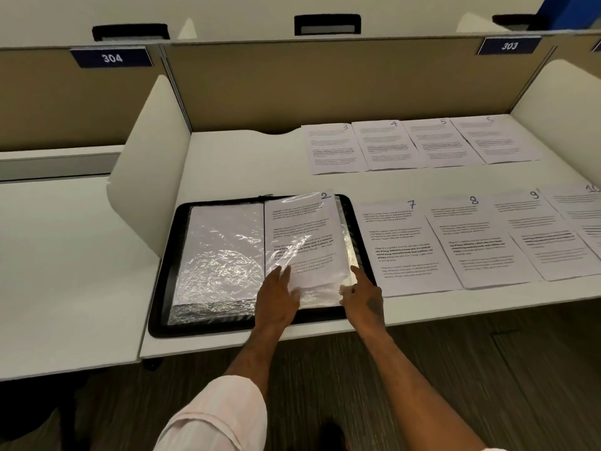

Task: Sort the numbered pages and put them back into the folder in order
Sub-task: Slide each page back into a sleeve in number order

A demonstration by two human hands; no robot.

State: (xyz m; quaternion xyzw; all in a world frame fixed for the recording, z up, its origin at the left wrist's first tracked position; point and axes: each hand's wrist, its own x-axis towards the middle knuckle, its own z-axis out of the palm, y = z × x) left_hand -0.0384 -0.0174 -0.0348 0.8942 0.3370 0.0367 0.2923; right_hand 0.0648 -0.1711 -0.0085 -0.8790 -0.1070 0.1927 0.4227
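Page 2, a white printed sheet (302,229), sits partly inside a clear plastic sleeve (325,289) on the right half of the open black zip folder (162,288) on the white counter (227,164). The left hand (279,301) presses it with flat, spread fingers (283,275). The right hand (364,301) points its index along the sleeve's edge; whether its curled fingers pinch the plastic, I cannot tell. This looks like the filing step. Next probably comes page 3 (331,148), at 1 o'clock from the folder; pages 7 to 10 (471,242) lie at 3 o'clock.
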